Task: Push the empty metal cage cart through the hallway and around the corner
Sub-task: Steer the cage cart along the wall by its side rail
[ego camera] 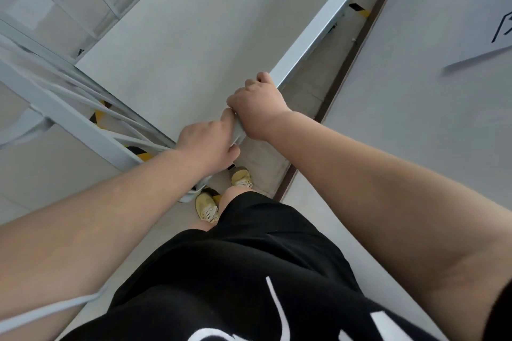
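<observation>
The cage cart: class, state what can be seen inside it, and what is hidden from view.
Inside the cage cart only its bare pale floor panel shows; no load is visible. The near corner is covered by the left hand and right hand gripping the frame.

One cart [318,30], two hands [257,105], two shoes [206,209]

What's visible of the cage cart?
The cage cart is pale grey painted metal: a flat bare deck, barred sides on the left, a square-section top rail on the right. It looks empty. The right hand grips that rail's near end; the left hand holds the same corner.
</observation>
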A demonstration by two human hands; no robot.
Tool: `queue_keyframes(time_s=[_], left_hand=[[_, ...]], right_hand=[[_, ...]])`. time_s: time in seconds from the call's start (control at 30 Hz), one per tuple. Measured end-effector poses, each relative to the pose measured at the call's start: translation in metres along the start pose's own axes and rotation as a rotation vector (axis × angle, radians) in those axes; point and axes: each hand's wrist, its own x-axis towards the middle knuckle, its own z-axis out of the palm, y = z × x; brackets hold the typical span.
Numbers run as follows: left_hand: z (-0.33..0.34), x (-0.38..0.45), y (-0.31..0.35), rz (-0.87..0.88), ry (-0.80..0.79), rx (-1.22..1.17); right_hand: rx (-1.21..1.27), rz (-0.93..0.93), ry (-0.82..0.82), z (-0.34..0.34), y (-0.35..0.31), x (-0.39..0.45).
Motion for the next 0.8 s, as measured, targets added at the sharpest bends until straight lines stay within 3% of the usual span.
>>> queue_keyframes(time_s=[0.8], left_hand=[[-0.0018, 0.0077, -0.0060, 0.064, -0.008, -0.058]], right_hand=[[-0.115, 0.059, -0.047, -0.0030, -0.0006, 0.0086]])
